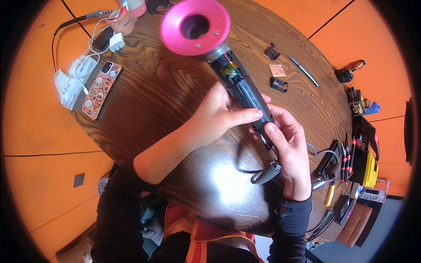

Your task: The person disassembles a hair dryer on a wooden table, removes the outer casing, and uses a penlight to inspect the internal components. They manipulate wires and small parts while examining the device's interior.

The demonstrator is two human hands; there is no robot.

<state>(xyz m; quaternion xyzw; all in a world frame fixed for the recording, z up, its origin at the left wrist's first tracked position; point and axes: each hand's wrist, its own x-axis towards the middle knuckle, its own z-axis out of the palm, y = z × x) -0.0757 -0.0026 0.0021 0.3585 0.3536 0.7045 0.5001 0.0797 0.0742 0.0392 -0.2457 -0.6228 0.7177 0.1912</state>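
A hair dryer with a pink ring-shaped head is tilted above the table, its head away from me. Its black handle has no outer cover, so a small circuit board and wiring show near the head. My left hand is closed round the middle of the handle, thumb lying across it. My right hand pinches the handle's lower end between thumb and fingers. From that end hangs a dark cable with a ribbed sleeve. The fingertips behind the handle are partly hidden.
On the round wooden table, a patterned phone and a white charger lie at left. Black parts, a small square card and a pen-like tool lie at far right. Screwdrivers and a yellow-handled tool sit near the right edge.
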